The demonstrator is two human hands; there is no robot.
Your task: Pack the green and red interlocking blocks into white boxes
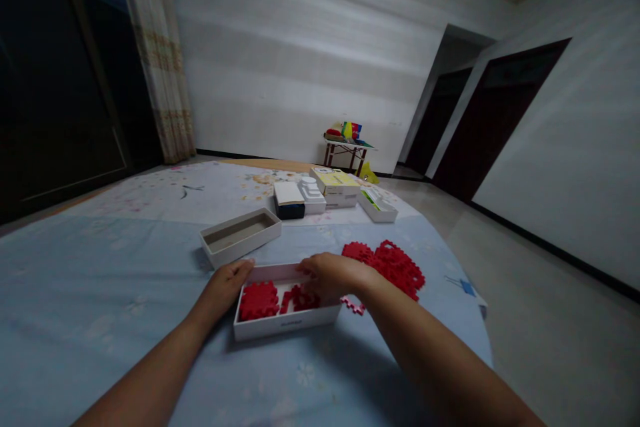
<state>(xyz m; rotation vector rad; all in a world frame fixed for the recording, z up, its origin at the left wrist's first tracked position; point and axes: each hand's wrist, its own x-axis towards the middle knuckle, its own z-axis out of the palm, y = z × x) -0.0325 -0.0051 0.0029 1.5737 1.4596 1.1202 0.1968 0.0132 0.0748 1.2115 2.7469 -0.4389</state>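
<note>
From here I count two bare hands (225,285), one rectangular white box (270,329) holding jagged red pieces (259,300), one grey-lined white box (246,246), one black-and-white box (290,203), one yellow-and-white carton (336,185), one red heap (395,268).

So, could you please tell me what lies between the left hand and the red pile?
In the head view: the white box, holding red pieces, and the right hand.

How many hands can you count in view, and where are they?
2. The left hand is at the far left corner of the open white box; the right hand reaches into its right part, by some red pieces. No others show.
</note>
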